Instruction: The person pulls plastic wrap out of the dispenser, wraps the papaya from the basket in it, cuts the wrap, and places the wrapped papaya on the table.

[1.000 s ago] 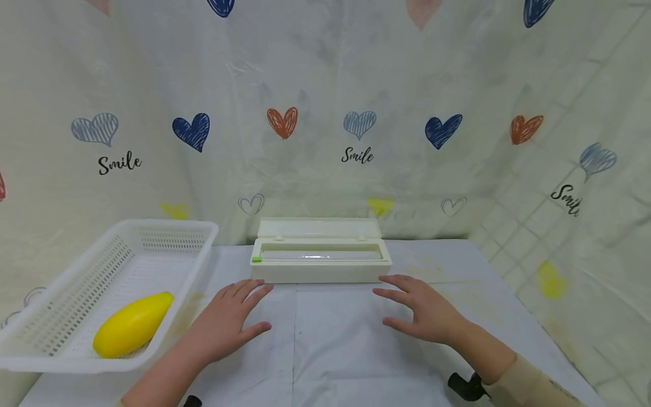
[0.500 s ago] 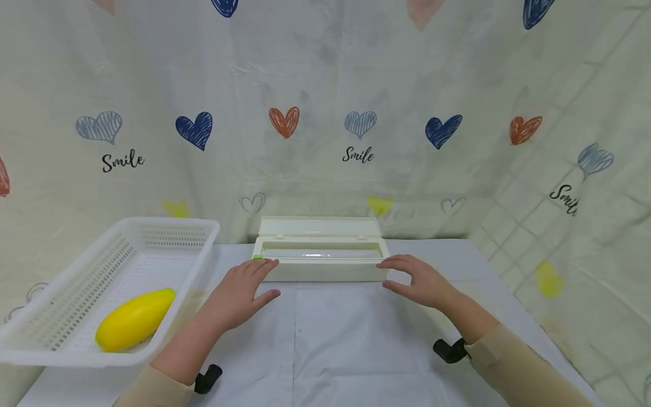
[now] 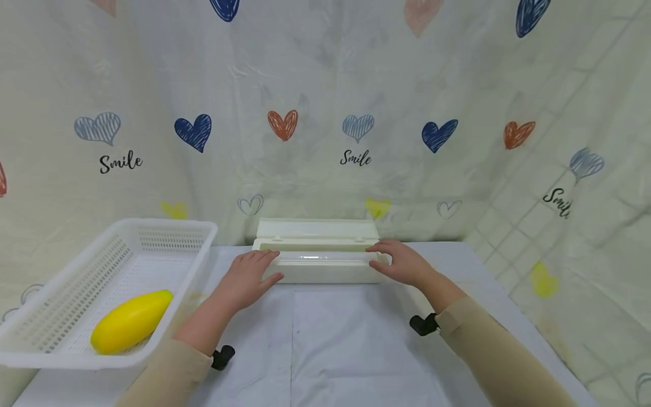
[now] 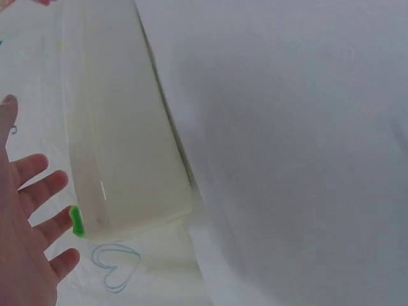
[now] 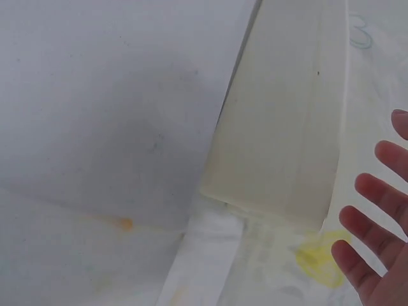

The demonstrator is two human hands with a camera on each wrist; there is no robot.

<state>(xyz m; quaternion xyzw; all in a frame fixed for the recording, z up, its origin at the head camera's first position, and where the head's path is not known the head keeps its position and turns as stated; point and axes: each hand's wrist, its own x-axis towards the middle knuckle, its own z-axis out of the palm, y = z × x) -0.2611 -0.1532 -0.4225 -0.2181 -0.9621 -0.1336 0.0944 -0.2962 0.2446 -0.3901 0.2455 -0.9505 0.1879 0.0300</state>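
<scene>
A long cream box with its lid raised, which looks like a cling film dispenser [image 3: 325, 273], stands at the back of the table. Inside lies a shiny, clear roll [image 3: 325, 256]. My left hand [image 3: 246, 280] is over the box's left end, fingers extended. Over the right end is my right hand [image 3: 404, 264], its fingers spread and slightly bent. In the left wrist view, fingertips come close to a green slider [image 4: 78, 222] on the box's edge; contact cannot be told. The right wrist view has the right-hand fingers [image 5: 382, 194] apart beside the box [image 5: 280, 121], holding nothing.
To the left stands a white perforated basket [image 3: 195, 282] with a yellow mango-shaped fruit [image 3: 132, 322] inside. A white cloth [image 3: 325, 345] covers the table. Directly behind the box hangs a curtain [image 3: 315, 181] printed with hearts.
Both hands have moved forward, from in front of the box to over its two ends. The box, basket and yellow fruit have stayed put.
</scene>
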